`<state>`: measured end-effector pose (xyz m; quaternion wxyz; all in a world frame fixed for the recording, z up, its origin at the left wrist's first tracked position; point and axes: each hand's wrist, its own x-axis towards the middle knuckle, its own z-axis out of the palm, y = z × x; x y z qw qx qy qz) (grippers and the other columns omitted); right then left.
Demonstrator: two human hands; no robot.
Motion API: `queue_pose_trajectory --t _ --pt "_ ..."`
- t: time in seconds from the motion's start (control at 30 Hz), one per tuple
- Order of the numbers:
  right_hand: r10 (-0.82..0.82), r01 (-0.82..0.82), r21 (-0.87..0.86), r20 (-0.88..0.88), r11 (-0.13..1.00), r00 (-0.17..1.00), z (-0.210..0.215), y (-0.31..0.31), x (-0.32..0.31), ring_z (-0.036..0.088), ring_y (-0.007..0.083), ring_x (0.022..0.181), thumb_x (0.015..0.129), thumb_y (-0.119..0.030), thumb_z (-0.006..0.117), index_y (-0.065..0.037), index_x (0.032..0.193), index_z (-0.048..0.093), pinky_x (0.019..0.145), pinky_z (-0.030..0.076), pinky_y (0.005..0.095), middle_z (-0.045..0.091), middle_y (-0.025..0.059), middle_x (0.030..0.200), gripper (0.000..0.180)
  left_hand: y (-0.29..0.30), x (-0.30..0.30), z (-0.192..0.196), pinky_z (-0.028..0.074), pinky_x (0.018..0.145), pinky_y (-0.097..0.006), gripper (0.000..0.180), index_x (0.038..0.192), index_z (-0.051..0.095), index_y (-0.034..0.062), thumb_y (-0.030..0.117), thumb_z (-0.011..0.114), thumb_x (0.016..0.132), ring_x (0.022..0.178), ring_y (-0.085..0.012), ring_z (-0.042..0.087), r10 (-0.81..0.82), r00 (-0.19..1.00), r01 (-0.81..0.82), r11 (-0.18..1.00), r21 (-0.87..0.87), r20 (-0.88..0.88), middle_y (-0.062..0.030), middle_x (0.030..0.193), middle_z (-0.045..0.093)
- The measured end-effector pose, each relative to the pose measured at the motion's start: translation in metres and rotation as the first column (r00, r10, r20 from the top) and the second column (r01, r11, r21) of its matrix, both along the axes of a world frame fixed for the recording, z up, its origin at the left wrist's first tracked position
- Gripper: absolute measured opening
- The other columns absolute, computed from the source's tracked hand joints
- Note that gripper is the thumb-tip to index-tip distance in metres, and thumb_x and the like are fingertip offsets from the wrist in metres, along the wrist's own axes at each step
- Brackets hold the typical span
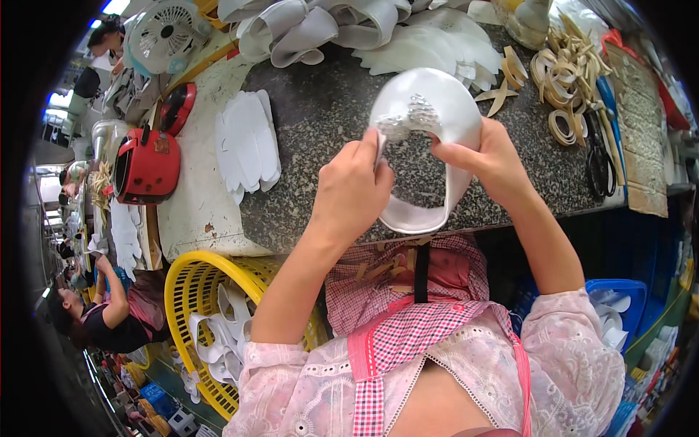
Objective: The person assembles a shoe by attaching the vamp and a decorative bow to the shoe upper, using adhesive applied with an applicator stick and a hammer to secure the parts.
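Observation:
My left hand (349,182) and my right hand (486,162) hold a white, ring-shaped piece that looks like a shoe upper (457,98) over the speckled dark worktop (313,138). Silvery sparkling trim lies on its inner edge, between the hands. The left fingers pinch the left rim, closed on it. On the other side, the right thumb presses the inner edge and the right fingers are mostly hidden behind the piece. Its lower band hangs as a loop toward me. To the left lies a stack of flat white sole-shaped pieces (247,142).
Curled white pieces (291,33) and fanned flat white ones (437,47) pile up at the back. Beige strips (564,80) and black scissors (601,164) lie right. A red box (149,166) stands left; a yellow basket (182,291) and blue bin (632,295) are below. Another person works far left.

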<state>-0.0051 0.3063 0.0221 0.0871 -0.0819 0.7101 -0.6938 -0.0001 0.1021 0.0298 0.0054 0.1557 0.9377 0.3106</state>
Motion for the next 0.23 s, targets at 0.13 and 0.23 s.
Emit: queue_pose_trajectory --t 0.13,0.23 --pt "0.206 -0.196 -0.177 0.043 0.965 0.978 0.007 -0.013 -0.008 0.059 0.0081 0.069 0.072 -0.013 0.071 0.001 0.092 0.066 0.065 0.047 0.0225 0.065 0.0049 0.078 0.025 -0.041 -0.016 0.006 0.039 0.095 -0.037 0.085 0.135 0.024 -0.0087 0.025 0.07 0.073 0.112 -0.0306 0.05 -0.086 0.996 0.072 0.935 0.348 0.025 -0.024 0.132 0.041" --pt "0.388 -0.348 -0.246 0.136 0.905 0.912 0.014 -0.016 -0.01 0.061 0.0106 0.069 0.069 -0.018 0.076 -0.001 0.096 0.066 0.067 0.048 0.023 0.066 0.0063 0.08 0.033 -0.061 -0.025 0.001 0.033 0.101 -0.039 0.107 0.14 0.01 -0.0046 0.042 0.074 0.069 0.124 -0.0271 0.039 -0.425 0.819 -0.057 0.608 0.792 0.385 -0.0204 0.14 0.032"
